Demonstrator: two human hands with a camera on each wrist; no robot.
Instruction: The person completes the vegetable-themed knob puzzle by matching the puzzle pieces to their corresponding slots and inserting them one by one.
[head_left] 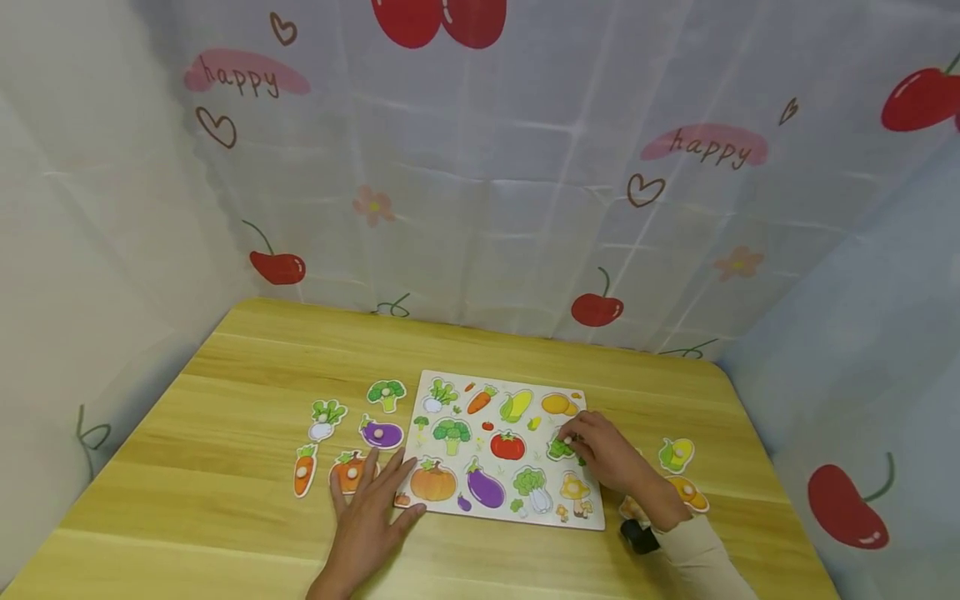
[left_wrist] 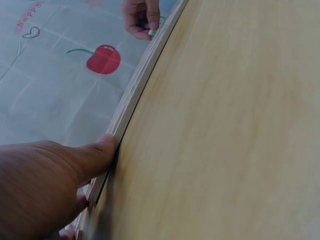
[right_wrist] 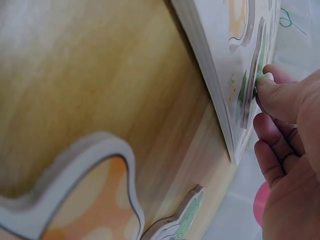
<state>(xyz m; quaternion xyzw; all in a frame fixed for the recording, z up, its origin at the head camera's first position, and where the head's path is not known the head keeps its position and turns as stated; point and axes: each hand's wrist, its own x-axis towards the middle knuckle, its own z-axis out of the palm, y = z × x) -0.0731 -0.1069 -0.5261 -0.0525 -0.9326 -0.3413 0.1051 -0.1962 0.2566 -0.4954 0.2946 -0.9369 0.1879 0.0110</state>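
Note:
A white wooden vegetable puzzle board [head_left: 536, 454] lies flat on the table. My right hand [head_left: 607, 454] pinches the small knob [right_wrist: 270, 76] of a green vegetable puzzle piece [head_left: 557, 450] at the right of the board's middle row. Thumb and index finger do the pinching; the other fingers curl loosely below. My left hand [head_left: 363, 521] rests at the board's near left corner with fingers spread, the thumb against the near edge. Its fingertips overlap the pumpkin piece [head_left: 347, 477]. Close by lies an eggplant piece [head_left: 387, 435].
Left of the board are loose radish [head_left: 321, 431], carrot [head_left: 302, 483] and broccoli [head_left: 386, 390] pieces. Corn [head_left: 675, 458] and potato [head_left: 693, 500] pieces lie to the right. A mushroom piece [right_wrist: 90, 200] is partly hidden under my right forearm. Printed curtains [head_left: 487, 242] surround the table [head_left: 262, 358].

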